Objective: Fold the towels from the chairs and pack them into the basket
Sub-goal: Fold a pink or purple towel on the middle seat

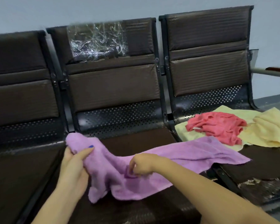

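A purple towel [184,152] lies stretched across the middle seat and onto the right seat. My left hand [74,165] grips its bunched left end, lifted off the seat. My right hand [142,164] pinches a fold near the towel's near edge, beside a darker purple label. On the right seat a crumpled pink towel [217,126] lies on a pale yellow-green towel [183,131], with a cream yellow towel [270,130] beside them. No basket is in view.
Three joined dark brown chairs [115,88] stand against a pale wall. Crinkled clear plastic [97,41] covers part of the middle backrest. The right seat's front edge [265,186] is torn. A metal armrest [270,72] sticks out at the far right.
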### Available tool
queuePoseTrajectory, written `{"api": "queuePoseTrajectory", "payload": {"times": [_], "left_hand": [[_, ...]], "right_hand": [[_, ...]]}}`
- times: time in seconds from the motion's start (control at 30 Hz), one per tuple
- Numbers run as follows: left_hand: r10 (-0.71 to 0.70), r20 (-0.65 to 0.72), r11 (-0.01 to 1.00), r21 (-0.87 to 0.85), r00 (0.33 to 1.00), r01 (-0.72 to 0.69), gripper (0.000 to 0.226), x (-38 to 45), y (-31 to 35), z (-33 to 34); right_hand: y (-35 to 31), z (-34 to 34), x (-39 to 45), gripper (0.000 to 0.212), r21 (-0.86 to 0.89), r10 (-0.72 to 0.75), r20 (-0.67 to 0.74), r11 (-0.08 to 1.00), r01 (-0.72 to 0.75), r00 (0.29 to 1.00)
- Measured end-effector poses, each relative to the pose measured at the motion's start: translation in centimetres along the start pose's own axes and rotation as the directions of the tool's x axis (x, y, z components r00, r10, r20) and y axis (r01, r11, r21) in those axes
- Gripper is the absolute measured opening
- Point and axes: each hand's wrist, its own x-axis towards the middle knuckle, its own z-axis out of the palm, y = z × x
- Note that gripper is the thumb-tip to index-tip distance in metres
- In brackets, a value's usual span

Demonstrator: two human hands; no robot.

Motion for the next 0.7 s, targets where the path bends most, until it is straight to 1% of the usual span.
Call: {"api": "queuePoseTrajectory", "payload": {"times": [0.03,0.07,0.1,0.13,0.17,0.2,0.23,0.3,0.33,0.37,0.43,0.5,0.53,0.6,0.63,0.67,0.7], "left_hand": [[0.033,0.035,0.992,0.117,0.999,-0.037,0.039,0.0,-0.3,-0.2],[0.044,0.108,0.972,0.224,0.993,-0.068,0.049,-0.1,-0.3,-0.4],[0.04,0.146,0.956,0.283,0.988,-0.08,0.056,-0.1,-0.6,-0.6],[-0.01,0.198,0.943,0.329,0.98,-0.057,0.062,-0.1,-0.8,-1.0],[-0.065,0.278,0.937,0.348,0.958,-0.037,0.065,-0.1,-0.9,-1.1],[-0.123,0.346,0.928,0.371,0.93,-0.015,0.064,-0.3,-0.7,-1.0],[-0.177,0.392,0.919,0.394,0.903,0.009,0.059,-0.5,-0.6,-0.9],[-0.233,0.42,0.916,0.397,0.877,0.053,0.047,-0.5,-0.8,-1.0],[-0.25,0.42,0.92,0.383,0.872,0.079,0.044,-0.5,-0.8,-0.9],[-0.266,0.423,0.924,0.369,0.866,0.103,0.043,-0.5,-0.8,-0.9],[-0.295,0.426,0.927,0.346,0.855,0.148,0.034,-0.2,-1.0,-0.9],[-0.324,0.434,0.929,0.312,0.84,0.198,0.024,-0.3,-0.8,-0.7],[-0.331,0.44,0.93,0.301,0.835,0.21,0.026,-0.2,-0.9,-0.7],[-0.282,0.445,0.933,0.332,0.85,0.135,0.031,-0.1,-1.0,-0.8],[-0.231,0.433,0.932,0.355,0.871,0.07,0.028,0.0,-1.0,-0.8],[-0.155,0.411,0.921,0.39,0.898,-0.02,0.022,0.2,-1.1,-0.9],[-0.056,0.372,0.884,0.45,0.926,-0.128,0.015,0.4,-1.3,-1.1]], "right_hand": [[-1.0,0.0,0.1,0.03,0.118,-0.05,-0.136,0.991,0.066,0.989],[-2.1,-0.3,0.2,0.032,0.266,-0.05,-0.298,0.955,0.133,0.953],[-3.1,-0.7,0.3,0.036,0.416,-0.018,-0.424,0.884,0.213,0.905],[-4.0,-1.2,0.2,0.04,0.545,0.009,-0.486,0.785,0.295,0.874],[-4.6,-1.6,0.1,0.044,0.631,0.001,-0.503,0.684,0.367,0.864],[-5.0,-1.9,-0.1,0.048,0.668,-0.044,-0.494,0.62,0.412,0.868],[-5.0,-1.9,-0.2,0.053,0.662,-0.105,-0.48,0.608,0.438,0.871],[-4.7,-1.6,-0.7,0.057,0.596,-0.211,-0.442,0.658,0.461,0.872],[-4.5,-1.5,-0.8,0.055,0.581,-0.246,-0.416,0.669,0.464,0.876],[-4.1,-1.4,-0.8,0.05,0.583,-0.269,-0.383,0.672,0.457,0.884],[-3.5,-1.8,-1.0,0.033,0.583,-0.299,-0.304,0.692,0.425,0.905],[-2.7,-2.2,-1.2,0.018,0.577,-0.299,-0.227,0.725,0.375,0.927],[-2.5,-2.4,-1.3,0.014,0.578,-0.296,-0.205,0.733,0.359,0.933],[-2.2,-2.7,-1.4,0.016,0.573,-0.293,-0.214,0.735,0.363,0.932],[-2.1,-2.8,-1.3,0.021,0.573,-0.296,-0.225,0.731,0.371,0.928],[-2.1,-3.0,-1.3,0.025,0.581,-0.304,-0.228,0.72,0.379,0.925],[-2.1,-3.1,-1.3,0.028,0.608,-0.316,-0.212,0.698,0.378,0.925]]}}
